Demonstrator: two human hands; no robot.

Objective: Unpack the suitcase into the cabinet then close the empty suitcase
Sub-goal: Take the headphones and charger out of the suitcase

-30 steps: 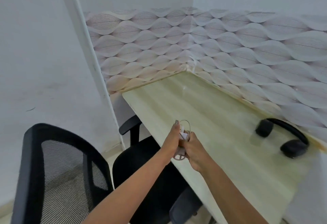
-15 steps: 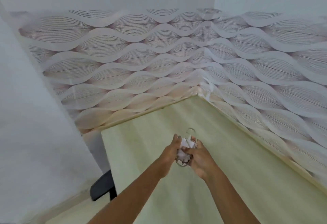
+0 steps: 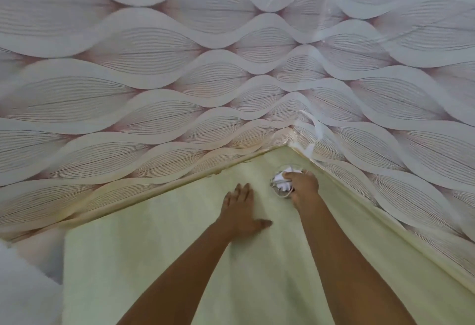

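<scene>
Right hand [image 3: 303,186] grips clear container [image 3: 282,194] (white contents [image 3: 280,177]); left hand [image 3: 240,211] flat.

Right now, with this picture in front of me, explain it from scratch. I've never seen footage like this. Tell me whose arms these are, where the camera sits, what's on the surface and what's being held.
There is no machine here. A person wears a wide-angle camera on the head, which looks forward and down, so the two bare arms reaching in from the bottom are that person's own. This is the only view.

The pale wooden surface is a desk that runs into a corner. The walls behind it are covered in wallpaper with a wave pattern.

The left hand lies flat on the desk with its fingers straight and holds nothing. The right hand grips a small clear container near the corner. Something white and crumpled is inside it, but I cannot tell what.

No suitcase or cabinet shows in this picture.
</scene>
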